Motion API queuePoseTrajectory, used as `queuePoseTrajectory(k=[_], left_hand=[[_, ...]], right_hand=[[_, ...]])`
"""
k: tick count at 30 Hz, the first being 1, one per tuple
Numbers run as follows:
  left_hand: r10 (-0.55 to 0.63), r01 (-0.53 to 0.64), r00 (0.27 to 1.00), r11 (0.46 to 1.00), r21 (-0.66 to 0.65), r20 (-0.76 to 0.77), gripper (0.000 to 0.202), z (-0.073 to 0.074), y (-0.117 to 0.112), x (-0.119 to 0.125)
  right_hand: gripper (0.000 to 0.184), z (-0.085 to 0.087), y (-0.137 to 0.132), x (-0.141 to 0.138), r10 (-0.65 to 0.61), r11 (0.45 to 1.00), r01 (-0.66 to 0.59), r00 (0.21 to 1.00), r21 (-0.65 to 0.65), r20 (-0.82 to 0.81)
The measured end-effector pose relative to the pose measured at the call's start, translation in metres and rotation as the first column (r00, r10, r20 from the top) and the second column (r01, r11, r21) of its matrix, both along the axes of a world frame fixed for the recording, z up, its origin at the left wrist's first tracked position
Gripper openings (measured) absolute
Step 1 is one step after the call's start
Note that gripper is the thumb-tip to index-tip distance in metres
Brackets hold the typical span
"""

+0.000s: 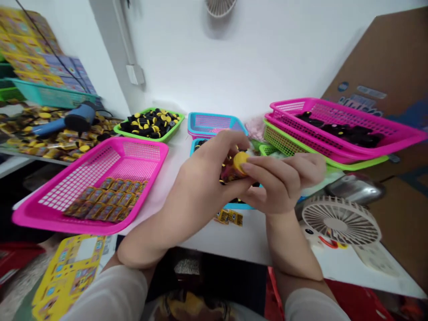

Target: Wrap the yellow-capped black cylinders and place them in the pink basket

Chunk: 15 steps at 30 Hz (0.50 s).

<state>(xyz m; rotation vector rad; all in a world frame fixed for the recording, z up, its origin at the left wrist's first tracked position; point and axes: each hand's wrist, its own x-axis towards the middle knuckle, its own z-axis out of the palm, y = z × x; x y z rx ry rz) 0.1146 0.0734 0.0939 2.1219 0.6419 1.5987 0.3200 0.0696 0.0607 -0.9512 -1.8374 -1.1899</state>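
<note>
Both hands meet over the middle of the table. My left hand [207,176] is curled around a small piece with a round yellow cap [240,162]; its body is mostly hidden by the fingers. From the other side, the fingertips of my right hand [284,180] pinch the cap's edge. Beneath the hands is a blue basket [239,206] with black and yellow pieces, largely covered from view. Small yellow printed packets [229,217] lie on the white table [220,238] just in front of that basket.
A pink basket [157,156] with rows of yellow packets stands left. Behind it, a green basket [117,129] holds black and yellow pieces. Stacked pink baskets [394,133] rise at right, near a small fan [339,223]. A blue tool [80,117] lies on a far-left heap.
</note>
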Motion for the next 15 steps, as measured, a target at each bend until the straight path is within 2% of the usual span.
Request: queuePoseTrajectory(k=[2,4,7,9,10,11,12,14,15], left_hand=[[0.155,-0.155,0.988,0.988,0.007,0.008,0.025,-0.016,-0.015,-0.016],[0.296,-0.297,0.955,0.955,-0.019,-0.029,0.022,-0.036,-0.025,-0.043],[0.397,-0.43,0.882,0.899,-0.087,-0.255,0.02,-0.058,-0.025,-0.102],[0.427,-0.52,0.789,0.847,-0.111,-0.442,0.023,-0.06,-0.007,-0.151],[0.507,-0.615,0.702,0.785,-0.068,-0.501,0.027,-0.057,0.006,-0.176],[0.561,-0.672,0.645,0.74,-0.034,-0.519,0.031,-0.052,0.022,-0.199],[0.557,-0.697,0.599,0.716,-0.032,-0.575,0.031,-0.047,0.038,-0.22],[0.511,-0.708,0.562,0.703,-0.059,-0.651,0.033,-0.04,0.071,-0.254],[0.464,-0.691,0.564,0.718,-0.083,-0.683,0.036,-0.04,0.085,-0.266]], right_hand=[[0.034,0.004,0.001,-0.01,0.096,0.995,-0.094,0.994,-0.04,0.042],[0.028,0.01,0.0,-0.019,0.197,0.98,-0.191,0.973,-0.055,0.119],[0.014,0.015,0.001,-0.023,0.262,0.951,-0.228,0.953,-0.207,0.155],[0.014,0.013,0.006,-0.021,0.282,0.902,-0.209,0.948,-0.378,0.148],[0.017,0.01,0.008,-0.02,0.298,0.867,-0.2,0.942,-0.456,0.155],[0.02,0.007,0.01,-0.019,0.313,0.833,-0.188,0.936,-0.521,0.162],[0.022,0.004,0.012,-0.018,0.329,0.801,-0.182,0.93,-0.57,0.166],[0.024,-0.002,0.013,-0.018,0.345,0.748,-0.183,0.929,-0.638,0.137],[0.024,-0.003,0.013,-0.018,0.356,0.722,-0.199,0.928,-0.662,0.109]])
